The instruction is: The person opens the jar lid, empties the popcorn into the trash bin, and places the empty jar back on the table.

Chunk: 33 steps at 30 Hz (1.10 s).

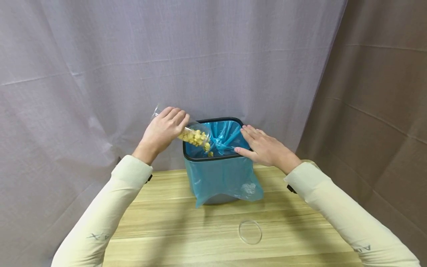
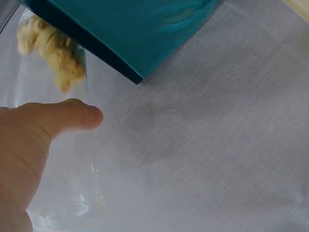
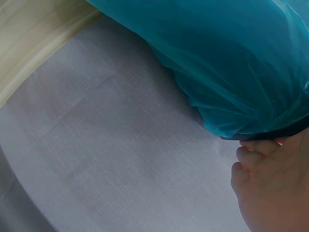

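Note:
My left hand (image 1: 168, 126) grips a clear plastic jar (image 2: 63, 159), tipped with its mouth over the near left rim of a bin (image 1: 213, 159). Yellow popcorn (image 1: 195, 137) lies toward the jar's mouth, and a few pieces are dropping into the bin. A blue bag (image 1: 221, 178) lines the bin and is folded down over its outside, bunched up within. On the bin's right rim rests my right hand (image 1: 263, 148), fingers extended and thumb over the opening. The right wrist view shows its fingertips at the dark rim (image 3: 270, 134).
A clear round lid (image 1: 250, 232) lies on the wooden table (image 1: 160, 222) in front of the bin. Grey curtain (image 1: 200, 55) hangs close behind, and a brown curtain (image 1: 373, 111) stands to the right.

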{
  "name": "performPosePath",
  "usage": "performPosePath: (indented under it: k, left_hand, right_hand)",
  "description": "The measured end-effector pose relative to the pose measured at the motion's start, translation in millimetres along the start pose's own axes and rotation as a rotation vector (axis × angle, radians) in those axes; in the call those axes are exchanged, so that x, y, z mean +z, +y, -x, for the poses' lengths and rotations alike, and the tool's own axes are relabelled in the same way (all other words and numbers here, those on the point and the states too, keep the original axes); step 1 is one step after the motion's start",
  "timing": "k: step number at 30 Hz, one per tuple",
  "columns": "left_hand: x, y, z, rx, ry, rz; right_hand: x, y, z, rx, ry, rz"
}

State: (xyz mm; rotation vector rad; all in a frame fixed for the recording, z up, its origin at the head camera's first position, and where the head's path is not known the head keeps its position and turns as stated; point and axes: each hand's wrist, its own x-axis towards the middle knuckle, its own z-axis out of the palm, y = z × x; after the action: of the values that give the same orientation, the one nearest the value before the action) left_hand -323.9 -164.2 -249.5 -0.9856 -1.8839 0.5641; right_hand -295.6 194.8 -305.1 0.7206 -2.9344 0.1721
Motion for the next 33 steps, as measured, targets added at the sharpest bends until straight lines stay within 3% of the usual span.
performPosePath:
  k: [21,25,33]
  left_hand:
    - [-10.5,-0.5,-10.5,0.049,-0.023,-0.046]
    - [-12.0,-0.1,-8.1,-0.036,-0.061,0.049]
    - [-15.6,1.8,7.7,-0.344,-0.151,0.360]
  right_hand:
    - [-1,1,-2,0.002,-0.006,-0.005]
    - [0,0,-2,0.002,-0.004,-0.007]
    - [-1,-1,-2,0.002,-0.012,-0.014]
